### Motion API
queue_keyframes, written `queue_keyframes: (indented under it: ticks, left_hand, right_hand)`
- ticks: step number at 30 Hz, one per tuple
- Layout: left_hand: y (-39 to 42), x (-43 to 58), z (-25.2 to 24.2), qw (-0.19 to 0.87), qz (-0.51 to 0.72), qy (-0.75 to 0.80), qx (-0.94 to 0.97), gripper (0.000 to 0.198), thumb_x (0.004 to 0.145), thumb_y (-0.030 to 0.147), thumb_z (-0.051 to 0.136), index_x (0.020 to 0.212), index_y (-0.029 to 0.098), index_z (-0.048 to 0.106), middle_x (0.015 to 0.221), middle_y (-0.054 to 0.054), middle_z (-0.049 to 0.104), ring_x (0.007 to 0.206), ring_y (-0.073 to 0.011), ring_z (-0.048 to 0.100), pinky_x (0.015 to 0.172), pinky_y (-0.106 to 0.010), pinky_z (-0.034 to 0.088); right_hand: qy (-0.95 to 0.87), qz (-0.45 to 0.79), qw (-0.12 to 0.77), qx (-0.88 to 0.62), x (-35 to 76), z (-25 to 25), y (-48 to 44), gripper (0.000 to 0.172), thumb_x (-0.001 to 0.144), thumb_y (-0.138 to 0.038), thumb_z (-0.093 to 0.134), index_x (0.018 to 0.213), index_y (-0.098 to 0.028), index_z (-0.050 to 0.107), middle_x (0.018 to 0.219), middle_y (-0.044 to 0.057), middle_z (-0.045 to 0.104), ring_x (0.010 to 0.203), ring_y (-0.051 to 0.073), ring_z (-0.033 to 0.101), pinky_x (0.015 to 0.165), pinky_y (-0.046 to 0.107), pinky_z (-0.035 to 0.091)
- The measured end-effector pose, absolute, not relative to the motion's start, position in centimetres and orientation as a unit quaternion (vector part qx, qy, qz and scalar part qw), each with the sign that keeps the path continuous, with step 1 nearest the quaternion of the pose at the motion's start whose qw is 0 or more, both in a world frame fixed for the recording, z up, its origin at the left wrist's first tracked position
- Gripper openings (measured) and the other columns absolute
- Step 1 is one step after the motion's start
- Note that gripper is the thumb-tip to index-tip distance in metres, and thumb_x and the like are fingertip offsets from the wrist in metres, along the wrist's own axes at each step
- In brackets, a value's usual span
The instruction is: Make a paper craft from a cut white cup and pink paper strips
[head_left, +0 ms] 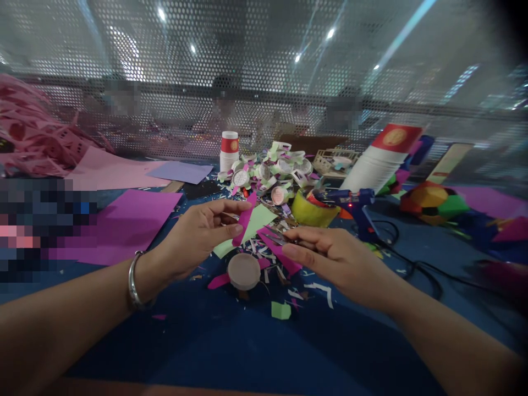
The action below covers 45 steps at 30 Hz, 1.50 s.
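My left hand [202, 231], with a silver bangle at the wrist, pinches a narrow magenta paper strip [246, 221] between thumb and fingers. My right hand [330, 256] is closed on a small metal tool [275, 236] with thin pointed tips aimed left; whether it is scissors or tweezers I cannot tell. Just under the tool lies another magenta paper piece [284, 256]. Between and behind my hands is a light green paper sheet [259, 220]. Below them, a round whitish disc [243, 271] rests on the table with magenta paper sticking out at both sides.
A heap of pale paper pieces [268, 168] stands behind, beside stacked paper cups [229, 151]. At right are a blue glue gun [355, 203], its black cable [416, 264], a yellow roll [315, 212] and a leaning cup stack [377, 162]. Magenta sheets [136, 223] lie left.
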<state>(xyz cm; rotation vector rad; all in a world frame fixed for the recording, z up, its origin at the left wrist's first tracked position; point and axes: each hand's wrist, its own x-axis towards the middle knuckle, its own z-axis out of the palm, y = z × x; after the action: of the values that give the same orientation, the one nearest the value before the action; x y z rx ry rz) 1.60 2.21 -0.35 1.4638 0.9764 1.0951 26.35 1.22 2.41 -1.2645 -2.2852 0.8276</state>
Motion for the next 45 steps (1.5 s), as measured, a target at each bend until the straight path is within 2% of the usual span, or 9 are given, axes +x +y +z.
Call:
queue_keyframes:
  ticks: [3, 9, 15, 22, 29, 37, 40, 45]
  left_hand:
    - [2.1, 1.7, -0.3, 0.505, 0.443, 0.409, 0.618, 0.037, 0.084, 0.026, 0.071, 0.120, 0.020, 0.066, 0.110, -0.007, 0.067, 0.094, -0.0178, 0.061, 0.083, -0.033, 0.050]
    - [1.5, 2.1, 0.4, 0.500, 0.409, 0.414, 0.642, 0.038, 0.085, 0.022, 0.069, 0.122, 0.019, 0.064, 0.089, -0.003, 0.067, 0.081, -0.0140, 0.059, 0.073, -0.028, 0.049]
    - [1.5, 2.1, 0.1, 0.486, 0.401, 0.393, 0.670, 0.038, 0.088, 0.022, 0.066, 0.126, 0.024, 0.063, 0.120, -0.006, 0.065, 0.096, -0.0168, 0.059, 0.079, -0.030, 0.051]
    - [1.2, 2.3, 0.1, 0.505, 0.404, 0.370, 0.667, 0.039, 0.089, 0.018, 0.063, 0.128, 0.023, 0.061, 0.120, -0.006, 0.064, 0.089, -0.0143, 0.059, 0.075, -0.028, 0.051]
    - [1.2, 2.3, 0.3, 0.496, 0.424, 0.382, 0.654, 0.040, 0.085, 0.015, 0.064, 0.125, 0.020, 0.062, 0.099, -0.003, 0.066, 0.082, -0.0126, 0.059, 0.071, -0.025, 0.050]
    - [0.8, 3.0, 0.2, 0.536, 0.420, 0.346, 0.645, 0.039, 0.083, 0.011, 0.065, 0.122, 0.017, 0.062, 0.084, -0.001, 0.066, 0.078, -0.0137, 0.066, 0.073, -0.028, 0.053]
    - [0.8, 3.3, 0.0, 0.548, 0.416, 0.336, 0.643, 0.039, 0.083, 0.010, 0.064, 0.122, 0.016, 0.062, 0.083, -0.001, 0.066, 0.078, -0.0133, 0.066, 0.074, -0.028, 0.053]
    - [0.8, 3.2, -0.4, 0.530, 0.419, 0.333, 0.658, 0.040, 0.084, 0.009, 0.065, 0.121, 0.021, 0.063, 0.094, -0.001, 0.064, 0.083, -0.0127, 0.065, 0.077, -0.027, 0.053]
  right_hand:
    - [-0.821, 0.300, 0.186, -0.449, 26.3, 2.4, 1.3, 0.039, 0.096, -0.054, 0.048, 0.105, -0.022, 0.070, 0.080, 0.003, 0.066, 0.064, 0.015, 0.056, 0.053, 0.026, 0.038]
    - [-0.816, 0.308, 0.179, -0.455, 26.1, 2.7, 1.2, 0.044, 0.095, -0.056, 0.047, 0.104, -0.021, 0.070, 0.077, 0.002, 0.064, 0.065, 0.015, 0.055, 0.055, 0.025, 0.038]
    - [-0.810, 0.346, 0.175, -0.440, 26.0, 2.9, 1.1, 0.042, 0.096, -0.054, 0.047, 0.101, -0.020, 0.070, 0.073, 0.000, 0.060, 0.061, 0.012, 0.049, 0.054, 0.025, 0.034]
    - [-0.812, 0.371, 0.170, -0.417, 26.0, 2.6, 1.4, 0.041, 0.098, -0.053, 0.045, 0.095, -0.019, 0.067, 0.076, 0.000, 0.056, 0.065, 0.012, 0.048, 0.056, 0.025, 0.032]
    - [-0.811, 0.359, 0.179, -0.426, 26.1, 2.3, 1.4, 0.040, 0.098, -0.052, 0.045, 0.097, -0.019, 0.068, 0.074, 0.000, 0.057, 0.062, 0.011, 0.046, 0.054, 0.025, 0.031]
    - [-0.810, 0.373, 0.173, -0.417, 25.9, 2.3, 1.4, 0.040, 0.099, -0.052, 0.044, 0.085, -0.018, 0.062, 0.066, -0.005, 0.042, 0.056, 0.009, 0.037, 0.051, 0.024, 0.028]
    - [-0.805, 0.390, 0.170, -0.413, 25.9, 2.2, 1.3, 0.037, 0.098, -0.049, 0.047, 0.079, -0.019, 0.058, 0.063, -0.006, 0.038, 0.054, 0.008, 0.035, 0.050, 0.024, 0.026]
    - [-0.811, 0.385, 0.166, -0.408, 25.8, 2.0, 1.4, 0.041, 0.099, -0.051, 0.044, 0.075, -0.019, 0.054, 0.063, -0.006, 0.038, 0.055, 0.009, 0.035, 0.051, 0.025, 0.026]
